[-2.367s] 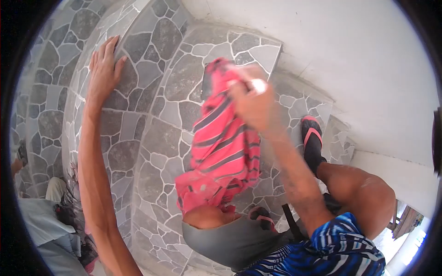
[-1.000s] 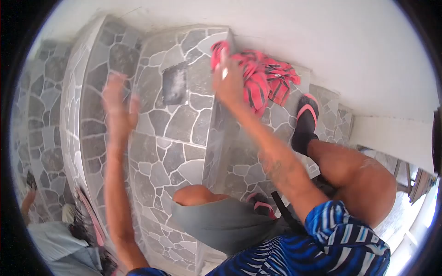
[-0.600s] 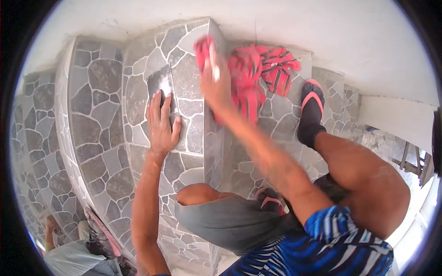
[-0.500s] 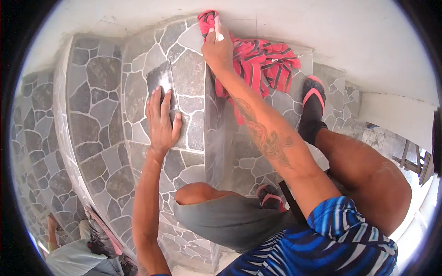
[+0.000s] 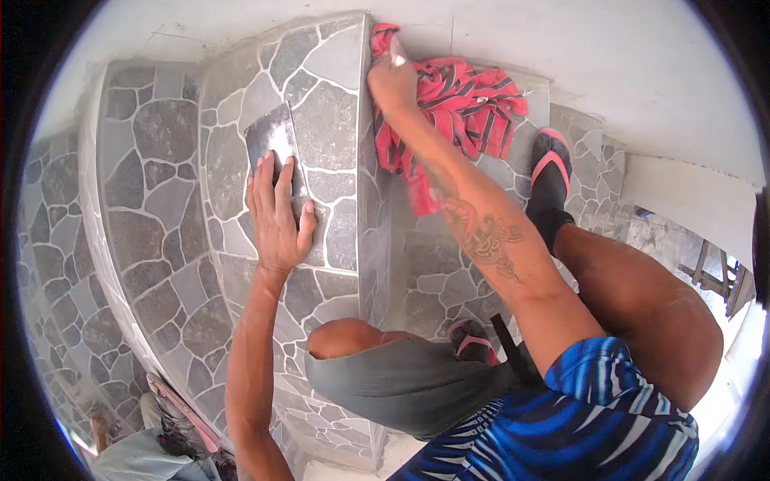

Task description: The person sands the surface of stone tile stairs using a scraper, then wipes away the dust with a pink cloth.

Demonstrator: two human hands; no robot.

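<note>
My left hand [image 5: 277, 216] lies flat with its fingers spread on a dark, shiny rectangular sheet [image 5: 277, 136], which rests on the stone-patterned step [image 5: 329, 120]. My right hand [image 5: 395, 84] is closed round a bunched part of a red cloth with dark stripes [image 5: 473, 100], at the step's far right edge near the white wall. The rest of the cloth lies crumpled on the lower step to the right of that hand. Something small and whitish shows at the fingers of my right hand; what it is cannot be made out.
More stone-patterned steps [image 5: 160, 192] run down the left side. A white wall [image 5: 497, 40] borders the far side. My foot in a dark sock and pink-strapped sandal [image 5: 549, 172] is at the right. Another person's clothed leg [image 5: 144, 461] shows at lower left.
My right hand has moved right and slightly down with the cloth, from the top of the step to its edge. My left hand stays on the sheet. The view has shifted slightly.
</note>
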